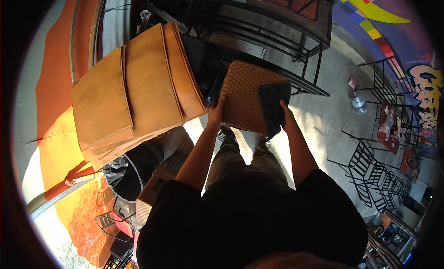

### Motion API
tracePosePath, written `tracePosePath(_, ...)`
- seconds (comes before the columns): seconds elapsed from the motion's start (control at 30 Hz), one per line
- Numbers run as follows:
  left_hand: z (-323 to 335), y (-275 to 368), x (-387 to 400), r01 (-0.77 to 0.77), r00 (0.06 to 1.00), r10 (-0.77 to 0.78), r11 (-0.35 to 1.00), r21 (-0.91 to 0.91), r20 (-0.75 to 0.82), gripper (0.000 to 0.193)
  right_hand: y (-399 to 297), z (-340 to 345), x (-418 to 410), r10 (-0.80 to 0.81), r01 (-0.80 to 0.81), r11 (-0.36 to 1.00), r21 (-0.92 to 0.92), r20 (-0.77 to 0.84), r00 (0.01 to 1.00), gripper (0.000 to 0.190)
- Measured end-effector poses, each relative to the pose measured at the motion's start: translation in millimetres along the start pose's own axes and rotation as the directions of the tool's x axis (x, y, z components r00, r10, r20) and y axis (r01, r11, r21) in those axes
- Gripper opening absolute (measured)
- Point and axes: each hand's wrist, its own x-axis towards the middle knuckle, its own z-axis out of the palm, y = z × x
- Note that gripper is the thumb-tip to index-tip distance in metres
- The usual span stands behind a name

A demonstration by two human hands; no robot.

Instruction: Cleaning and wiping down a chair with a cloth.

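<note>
A brown woven-wicker piece [242,95], blocky like a small stool, is held up in front of my legs. My left hand [215,112] grips its left edge, with the thumb on the near side. On the opposite edge, my right hand [287,116] holds a dark cloth [274,102] against the wicker. The cloth covers the right part of the woven face and hangs past its lower corner. Most fingers of both hands are hidden behind the piece. Close to my left hand lies a stack of tan, slightly curved sheets [149,74].
Black metal frames [263,39] stand ahead. To the right are a clear plastic bottle [358,103], a small red table [388,126] with litter, and black metal chairs [364,158]. A black-lined bin [123,175] and another wicker piece [144,208] stand at lower left.
</note>
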Motion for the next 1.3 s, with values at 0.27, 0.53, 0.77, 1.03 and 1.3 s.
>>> tracePosePath(0.27,9,8,0,-0.007,1.0,0.007,1.0,-0.016,0.028,0.068,5,-10,7,-0.037,0.037,0.999,0.028,0.022,0.999,0.065)
tracePosePath(0.53,2,1,-29,-0.104,0.994,0.106,0.986,0.133,-0.007,0.066,0,-7,-6,-0.01,0.011,0.999,-0.044,0.023,1.0,0.062)
tracePosePath(0.77,17,46,10,-0.117,0.989,0.107,0.988,0.101,0.104,0.058,-9,-1,-9,-0.033,0.032,0.987,-0.155,-0.005,0.999,0.058)
tracePosePath(1.03,22,59,-37,-0.093,0.993,0.081,0.985,0.146,0.085,0.057,-15,8,-34,-0.014,0.01,0.991,0.135,0.032,0.999,0.06)
tracePosePath(1.3,-7,113,-68,-0.131,0.977,0.113,0.987,0.09,0.18,0.058,-58,33,-101,-0.1,0.082,0.99,0.112,0.164,0.981,0.062)
